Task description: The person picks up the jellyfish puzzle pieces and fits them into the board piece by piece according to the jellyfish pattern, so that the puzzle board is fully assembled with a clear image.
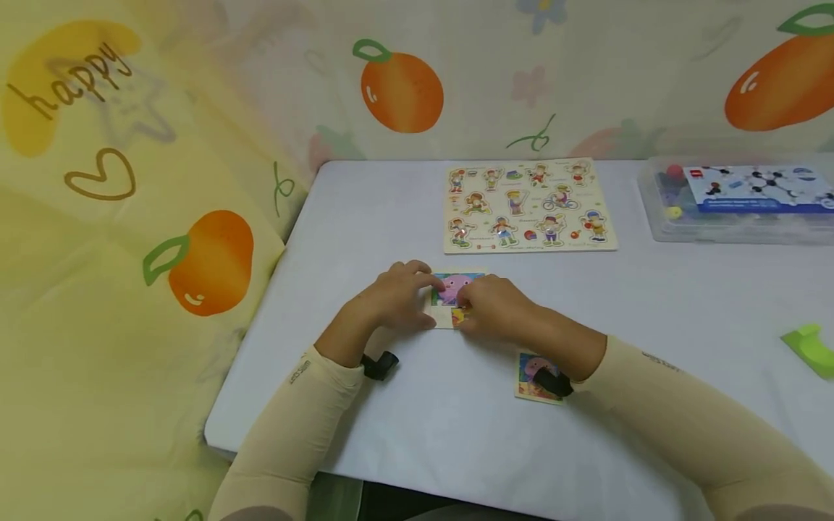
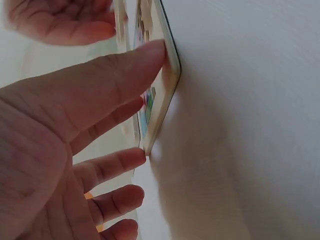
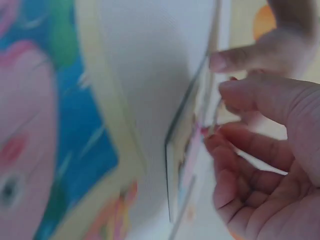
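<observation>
A small wooden jigsaw board [image 1: 441, 318] lies in front of me, with a pink cartoon face [image 1: 454, 286] in its upper part and bare wood at lower left. My left hand [image 1: 397, 297] is at its left side. Its thumb [image 2: 145, 57] presses on the border, while the other fingers are fairly straight and touch the board. At the lower right, my right hand [image 1: 498, 307] pinches a puzzle piece [image 1: 458, 316] between thumb and fingers. That piece [image 2: 120, 22] appears edge-on in the left wrist view. The fingers hide part of the board.
Under my right wrist lies a second small picture puzzle [image 1: 529, 389], partly covered by a black wrist camera [image 1: 552, 381]. Behind is a larger puzzle board [image 1: 515, 250] with sports figures. A clear plastic box [image 1: 671, 230] stands at back right, a green object [image 1: 811, 351] at far right.
</observation>
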The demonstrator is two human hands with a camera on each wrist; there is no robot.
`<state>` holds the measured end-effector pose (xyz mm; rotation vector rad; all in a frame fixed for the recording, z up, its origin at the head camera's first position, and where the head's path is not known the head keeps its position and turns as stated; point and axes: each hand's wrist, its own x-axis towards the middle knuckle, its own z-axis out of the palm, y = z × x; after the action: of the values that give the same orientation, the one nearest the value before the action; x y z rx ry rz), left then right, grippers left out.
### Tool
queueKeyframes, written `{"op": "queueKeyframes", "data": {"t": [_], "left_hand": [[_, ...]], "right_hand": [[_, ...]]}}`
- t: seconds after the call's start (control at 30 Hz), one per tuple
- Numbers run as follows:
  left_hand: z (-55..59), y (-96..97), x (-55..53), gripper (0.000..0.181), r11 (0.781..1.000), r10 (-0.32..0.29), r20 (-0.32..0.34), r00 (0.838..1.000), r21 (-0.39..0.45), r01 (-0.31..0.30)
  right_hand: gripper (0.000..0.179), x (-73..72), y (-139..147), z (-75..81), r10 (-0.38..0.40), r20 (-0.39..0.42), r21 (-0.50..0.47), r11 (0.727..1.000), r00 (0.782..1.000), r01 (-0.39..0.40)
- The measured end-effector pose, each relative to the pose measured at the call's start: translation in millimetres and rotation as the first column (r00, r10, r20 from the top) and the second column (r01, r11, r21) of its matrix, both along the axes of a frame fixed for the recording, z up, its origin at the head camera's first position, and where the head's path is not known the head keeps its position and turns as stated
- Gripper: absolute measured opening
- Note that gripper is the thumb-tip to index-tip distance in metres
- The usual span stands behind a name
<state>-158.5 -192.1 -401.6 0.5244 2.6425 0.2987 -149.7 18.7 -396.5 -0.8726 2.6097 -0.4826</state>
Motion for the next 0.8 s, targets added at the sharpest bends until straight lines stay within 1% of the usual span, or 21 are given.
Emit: {"op": "queueKeyframes", "data": {"t": [0.07, 0.13, 0.23, 0.27, 0.33, 0.43, 0.53, 0.67, 0.8], "left_hand": [[-0.1, -0.2, -1.1, 0.058, 1.0, -0.007, 0.008, 1.0, -0.003, 0.007], [0.3, -0.5, -2.0, 0.062, 1.0, -0.011, 0.018, 1.0, -0.008, 0.011], [1.4, -1.9, -3.3, 0.069, 1.0, -0.017, 0.035, 0.999, -0.008, 0.018], [1.7, -2.5, -4.0, 0.07, 1.0, -0.02, 0.042, 0.999, -0.005, 0.02], [3.2, -4.1, -5.1, 0.07, 1.0, -0.029, 0.059, 0.998, 0.004, 0.029], [4.3, -5.8, -7.6, 0.062, 0.999, -0.029, 0.069, 0.997, 0.021, 0.027], [4.1, -5.8, -9.4, 0.054, 0.999, -0.02, 0.057, 0.998, 0.032, 0.018], [2.4, -2.8, -9.2, 0.05, 0.999, 0.004, 0.033, 0.999, 0.045, -0.005], [1.7, 0.5, -7.9, 0.048, 0.999, 0.032, 0.023, 0.999, 0.042, -0.033]], "right_hand": [[0.017, -3.0, -8, -3.8, 0.044, -0.029, -0.036, 0.998, 0.999, -0.045], [0.008, -6.1, -14, -8.2, 0.095, -0.084, -0.052, 0.994, 0.992, -0.099], [0.015, -9.6, -20, -12.0, 0.15, -0.15, -0.047, 0.986, 0.977, -0.158], [0.017, -10.4, -22, -12.5, 0.163, -0.162, -0.034, 0.985, 0.973, -0.17], [0.016, -10.8, -26, -12.5, 0.173, -0.179, -0.014, 0.984, 0.968, -0.179], [0.016, -11.2, -30, -12.2, 0.182, -0.19, 0.001, 0.983, 0.965, -0.185], [0.014, -12.2, -31, -12.3, 0.185, -0.201, -0.014, 0.981, 0.962, -0.192], [0.016, -14.7, -26, -11.1, 0.195, -0.167, -0.052, 0.977, 0.967, -0.206], [0.023, -17.0, -17, -10.3, 0.198, -0.129, -0.052, 0.977, 0.972, -0.206]]}}
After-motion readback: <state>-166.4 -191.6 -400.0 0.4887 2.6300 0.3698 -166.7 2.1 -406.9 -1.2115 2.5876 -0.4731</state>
